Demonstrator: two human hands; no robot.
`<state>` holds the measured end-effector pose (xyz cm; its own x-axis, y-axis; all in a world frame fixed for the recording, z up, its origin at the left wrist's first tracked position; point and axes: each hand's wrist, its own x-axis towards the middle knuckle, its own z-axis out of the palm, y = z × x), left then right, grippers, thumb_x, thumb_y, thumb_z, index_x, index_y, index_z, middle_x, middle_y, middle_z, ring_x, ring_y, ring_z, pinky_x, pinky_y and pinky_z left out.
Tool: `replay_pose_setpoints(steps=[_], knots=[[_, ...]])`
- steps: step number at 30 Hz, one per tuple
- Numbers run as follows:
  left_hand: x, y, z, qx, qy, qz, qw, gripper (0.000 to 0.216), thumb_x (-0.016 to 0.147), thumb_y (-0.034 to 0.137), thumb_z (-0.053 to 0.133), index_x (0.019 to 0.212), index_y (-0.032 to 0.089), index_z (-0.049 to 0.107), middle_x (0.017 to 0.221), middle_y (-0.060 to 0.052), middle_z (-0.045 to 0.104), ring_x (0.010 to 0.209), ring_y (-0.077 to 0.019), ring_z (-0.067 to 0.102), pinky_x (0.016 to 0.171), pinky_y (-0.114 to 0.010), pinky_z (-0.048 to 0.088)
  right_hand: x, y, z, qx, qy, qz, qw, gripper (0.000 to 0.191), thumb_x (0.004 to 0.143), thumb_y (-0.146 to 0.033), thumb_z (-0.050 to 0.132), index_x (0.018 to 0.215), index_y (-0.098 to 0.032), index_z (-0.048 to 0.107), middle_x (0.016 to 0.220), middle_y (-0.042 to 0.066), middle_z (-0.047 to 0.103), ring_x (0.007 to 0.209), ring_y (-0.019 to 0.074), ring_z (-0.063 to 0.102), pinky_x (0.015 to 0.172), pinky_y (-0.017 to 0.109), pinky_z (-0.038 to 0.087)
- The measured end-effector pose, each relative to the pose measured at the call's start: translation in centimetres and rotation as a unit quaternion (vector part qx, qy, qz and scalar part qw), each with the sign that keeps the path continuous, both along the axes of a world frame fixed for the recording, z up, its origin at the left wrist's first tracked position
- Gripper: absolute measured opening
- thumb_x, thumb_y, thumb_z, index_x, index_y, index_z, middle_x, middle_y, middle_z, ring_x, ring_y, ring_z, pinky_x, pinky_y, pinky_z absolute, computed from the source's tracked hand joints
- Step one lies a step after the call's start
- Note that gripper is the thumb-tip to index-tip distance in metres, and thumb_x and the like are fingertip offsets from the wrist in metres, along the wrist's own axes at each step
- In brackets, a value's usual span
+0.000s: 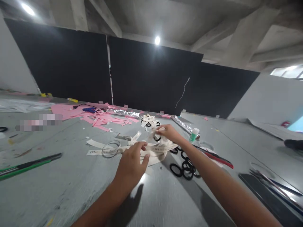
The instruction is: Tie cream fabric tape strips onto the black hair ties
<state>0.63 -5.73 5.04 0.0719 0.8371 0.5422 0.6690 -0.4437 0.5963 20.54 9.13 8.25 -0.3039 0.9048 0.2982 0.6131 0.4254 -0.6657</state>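
A cream printed ribbon (157, 148) lies in loose loops on the grey table in front of me. My right hand (168, 133) pinches a raised part of it between thumb and fingertips, with a black ring (157, 138) hanging just under them. Beside the loops, my left hand (133, 159) rests with thumb and forefinger apart, at the ribbon's near left side. Left of it, a clear round hoop (111, 149) lies over the ribbon's tails. Several black rings (175, 170) are heaped beneath my right forearm. Farther back sits a ribbon bundle (149, 120) with black rings.
A green cutter knife (30, 165) lies at the left, a red-handled tool (219, 159) at the right. Pink scraps (101, 118) and foil strips (126, 113) cover the back. A small green-and-white bottle (194, 135) stands beyond my right arm. Long tools (276, 186) lie at the far right.
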Motion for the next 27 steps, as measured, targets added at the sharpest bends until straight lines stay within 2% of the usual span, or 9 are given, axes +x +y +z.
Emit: replay_pose_setpoints(steps=[2,6,9,13,16,20,23,27], knots=[[0.1,-0.3,0.1,-0.008,0.003,-0.024,1.0,0.025,0.081,0.028,0.051,0.106,0.026,0.055,0.092,-0.006,0.064,0.08,-0.0231,0.057,0.073,-0.037,0.041,1.3,4.3,0.4,0.021,-0.052,-0.048,0.997,0.019,0.07,-0.033,0.067,0.08,-0.017,0.072,0.046,-0.004,0.051,0.041,0.01,0.038,0.046,0.024,0.03],[0.2,-0.6,0.2,-0.045,-0.002,-0.049,0.998,0.024,0.081,0.029,0.051,0.104,0.028,0.057,0.092,-0.006,0.064,0.076,-0.0231,0.057,0.069,-0.037,0.041,2.8,12.2,0.2,0.039,-0.143,-0.085,0.985,0.016,0.072,-0.023,0.067,0.086,-0.015,0.071,0.057,0.001,0.061,0.048,0.0123,0.048,0.054,0.025,0.036],[0.1,-0.4,0.1,-0.084,0.005,-0.052,0.995,0.021,0.081,0.029,0.05,0.1,0.027,0.06,0.09,-0.007,0.064,0.075,-0.0237,0.057,0.068,-0.038,0.041,2.5,16.6,-0.8,0.049,-0.223,-0.068,0.971,0.02,0.073,-0.018,0.067,0.093,-0.015,0.07,0.068,0.004,0.067,0.058,0.0149,0.055,0.061,0.025,0.04],[-0.1,-0.1,-0.1,-0.1,0.005,-0.056,0.993,0.022,0.08,0.028,0.05,0.1,0.027,0.06,0.089,-0.008,0.064,0.075,-0.0244,0.056,0.067,-0.041,0.042,1.0,20.5,-2.6,0.058,-0.273,-0.02,0.96,0.031,0.072,-0.01,0.066,0.102,-0.015,0.067,0.09,0.009,0.069,0.076,0.019,0.061,0.068,0.025,0.041],[-0.2,0.2,-0.3,-0.1,0.015,-0.068,0.993,0.022,0.079,0.026,0.051,0.099,0.028,0.06,0.088,-0.009,0.064,0.076,-0.0246,0.056,0.066,-0.041,0.042,0.0,22.3,-3.8,0.058,-0.292,0.005,0.955,0.035,0.072,-0.01,0.067,0.107,-0.014,0.064,0.099,0.01,0.068,0.085,0.0206,0.061,0.073,0.027,0.042],[-0.1,0.3,-0.5,-0.087,0.038,-0.074,0.993,0.017,0.079,0.025,0.051,0.094,0.028,0.059,0.085,-0.008,0.064,0.076,-0.0244,0.057,0.064,-0.04,0.042,-0.3,22.8,-4.4,0.104,-0.333,-0.013,0.937,0.042,0.072,-0.017,0.07,0.112,-0.011,0.059,0.105,0.014,0.064,0.096,0.0237,0.058,0.083,0.03,0.04],[0.1,0.1,-0.5,-0.085,0.06,-0.083,0.991,0.014,0.08,0.024,0.05,0.09,0.026,0.06,0.083,-0.008,0.064,0.076,-0.023,0.056,0.065,-0.038,0.042,0.2,22.2,-4.0,0.145,-0.332,-0.045,0.931,0.041,0.074,-0.02,0.067,0.112,-0.009,0.056,0.109,0.016,0.061,0.101,0.025,0.055,0.086,0.031,0.039],[0.5,-0.2,-0.2,-0.121,0.084,-0.085,0.985,0.016,0.083,0.02,0.045,0.088,0.023,0.06,0.085,-0.005,0.064,0.079,-0.0211,0.056,0.07,-0.035,0.041,0.9,20.2,-2.4,0.133,-0.331,-0.067,0.932,0.03,0.077,-0.017,0.059,0.107,-0.011,0.058,0.1,0.013,0.065,0.09,0.0219,0.059,0.077,0.027,0.041]])
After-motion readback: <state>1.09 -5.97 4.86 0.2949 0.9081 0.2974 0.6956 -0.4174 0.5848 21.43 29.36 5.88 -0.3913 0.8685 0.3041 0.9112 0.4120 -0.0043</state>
